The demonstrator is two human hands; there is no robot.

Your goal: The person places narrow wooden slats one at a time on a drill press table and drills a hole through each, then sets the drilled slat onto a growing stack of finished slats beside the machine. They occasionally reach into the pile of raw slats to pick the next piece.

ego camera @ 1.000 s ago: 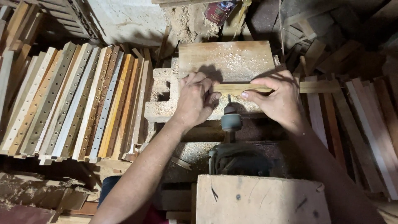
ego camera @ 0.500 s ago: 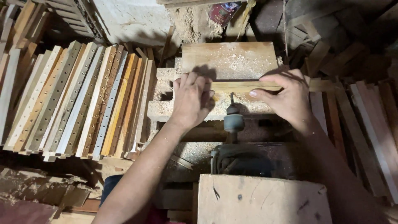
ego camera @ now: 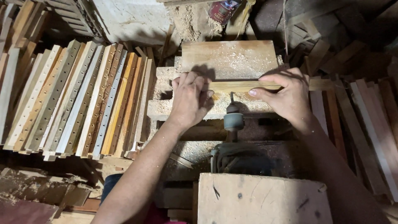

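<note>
A narrow wooden strip (ego camera: 242,86) lies crosswise on a sawdust-covered wooden bed (ego camera: 229,59), right in front of a horizontal drill chuck (ego camera: 233,120). My left hand (ego camera: 188,99) grips the strip's left end with fingers curled over it. My right hand (ego camera: 286,97) holds the strip further right, thumb in front and fingers on top. The strip's right end (ego camera: 321,84) sticks out past my right hand. The drill bit's tip is hidden behind the strip.
A fan of drilled wooden slats (ego camera: 78,97) leans at the left. More bare strips (ego camera: 365,124) are stacked at the right. A wooden block (ego camera: 261,199) covers the motor near me. A red can (ego camera: 222,10) stands at the back amid sawdust.
Both hands and the strip have shifted slightly to the right along the bed; the grip on the strip is the same.
</note>
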